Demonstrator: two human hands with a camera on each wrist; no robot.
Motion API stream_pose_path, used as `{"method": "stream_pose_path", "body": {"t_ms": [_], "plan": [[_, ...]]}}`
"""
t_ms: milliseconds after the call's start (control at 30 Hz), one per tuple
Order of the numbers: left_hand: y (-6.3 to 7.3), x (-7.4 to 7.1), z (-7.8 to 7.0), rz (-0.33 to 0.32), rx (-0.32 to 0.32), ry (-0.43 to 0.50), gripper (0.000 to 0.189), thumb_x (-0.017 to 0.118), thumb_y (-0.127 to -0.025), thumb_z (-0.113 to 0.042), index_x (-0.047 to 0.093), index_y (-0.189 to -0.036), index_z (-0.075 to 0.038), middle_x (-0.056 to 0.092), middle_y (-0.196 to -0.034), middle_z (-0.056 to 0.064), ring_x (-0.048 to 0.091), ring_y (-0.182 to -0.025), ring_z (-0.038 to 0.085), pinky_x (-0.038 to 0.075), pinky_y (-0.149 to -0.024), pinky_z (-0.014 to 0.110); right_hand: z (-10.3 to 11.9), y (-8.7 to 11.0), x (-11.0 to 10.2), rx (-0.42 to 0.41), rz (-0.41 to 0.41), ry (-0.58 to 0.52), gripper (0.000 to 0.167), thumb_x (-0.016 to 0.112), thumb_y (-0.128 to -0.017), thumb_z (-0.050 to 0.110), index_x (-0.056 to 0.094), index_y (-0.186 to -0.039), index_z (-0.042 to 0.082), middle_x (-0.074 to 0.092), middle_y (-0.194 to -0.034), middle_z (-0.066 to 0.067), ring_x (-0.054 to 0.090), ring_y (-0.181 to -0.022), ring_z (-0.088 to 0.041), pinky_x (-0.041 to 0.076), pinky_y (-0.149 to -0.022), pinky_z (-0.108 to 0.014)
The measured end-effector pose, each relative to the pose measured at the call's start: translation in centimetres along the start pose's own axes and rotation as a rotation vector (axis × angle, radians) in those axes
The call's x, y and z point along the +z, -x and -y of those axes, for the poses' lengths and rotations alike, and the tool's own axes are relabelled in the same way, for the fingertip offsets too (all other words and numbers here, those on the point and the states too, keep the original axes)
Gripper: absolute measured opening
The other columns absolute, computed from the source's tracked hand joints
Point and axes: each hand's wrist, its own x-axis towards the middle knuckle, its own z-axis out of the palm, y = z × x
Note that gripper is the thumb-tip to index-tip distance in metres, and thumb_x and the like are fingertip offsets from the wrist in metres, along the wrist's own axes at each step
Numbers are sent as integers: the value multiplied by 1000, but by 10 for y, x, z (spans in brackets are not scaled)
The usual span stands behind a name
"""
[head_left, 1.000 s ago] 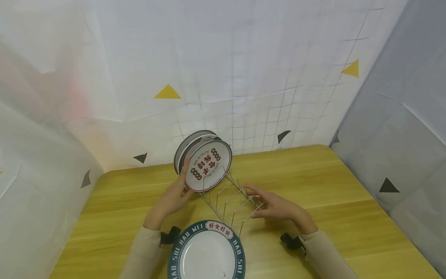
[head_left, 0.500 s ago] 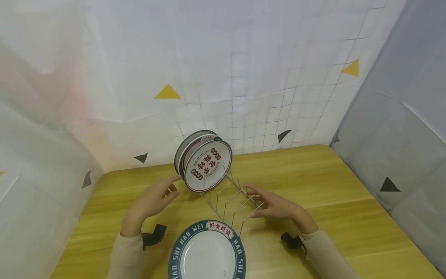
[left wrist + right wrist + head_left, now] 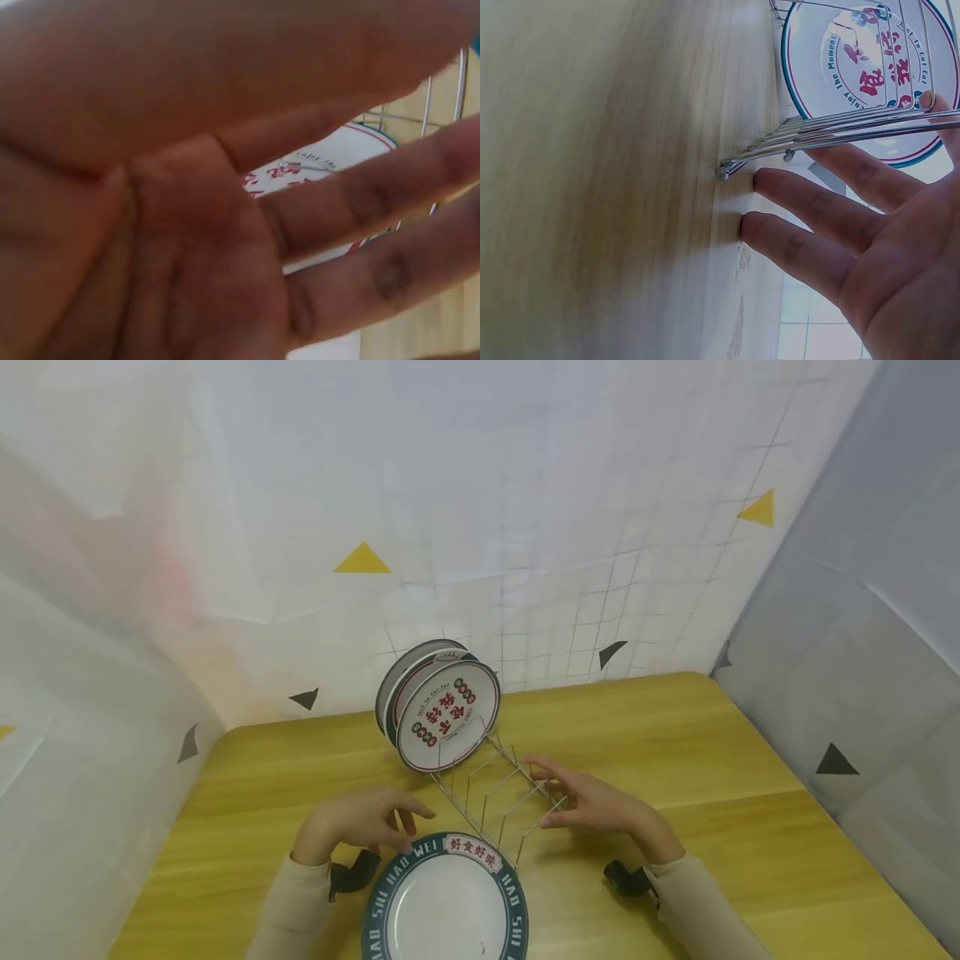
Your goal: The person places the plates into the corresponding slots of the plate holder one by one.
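A wire dish rack (image 3: 480, 817) stands on the table, with three plates upright at its far end. The front plate (image 3: 448, 714) turns its white face with red characters toward me. Nearer lies a flat plate (image 3: 442, 910) with a green lettered rim. My left hand (image 3: 367, 820) hovers with loosely bent fingers at that rim's upper left, holding nothing; its palm fills most of the left wrist view. My right hand (image 3: 592, 800) is at the rack's near right side, fingers spread. In the right wrist view its fingers (image 3: 817, 206) reach almost straight beside the wires, fingertips near the table.
The wooden table (image 3: 660, 735) ends at a white sheet backdrop (image 3: 480, 510) with yellow and dark triangles. Sheets also enclose both sides. A black wrist mount (image 3: 352, 872) sits by the left sleeve, and another mount (image 3: 628, 881) by the right one.
My left hand has let go of the front plate in the rack, drawn back left, then moved right and down to the flat plate's rim. The right hand has stayed at the rack.
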Motion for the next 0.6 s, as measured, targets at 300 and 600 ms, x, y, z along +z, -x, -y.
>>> {"method": "stream_pose_path", "body": {"t_ms": [300, 600], "plan": [[-4, 3, -1, 17, -5, -24, 34, 73, -85, -4, 70, -118, -3, 70, -93, 4, 62, -75, 15, 58, -63, 32, 2, 0, 0, -4, 2, 0, 87, 73, -87, 39, 19, -155, 36, 41, -150, -20, 47, -131, -44, 40, -105, -61], [-8, 6, 7, 26, -47, -40, 23, 73, -82, -2, 76, -105, -5, 72, -81, 2, 61, -67, 14, 54, -60, 31, 2, 0, 1, -8, -3, 5, 86, 73, -86, 40, 19, -154, 40, 41, -151, -20, 47, -133, -41, 41, -105, -58]]}}
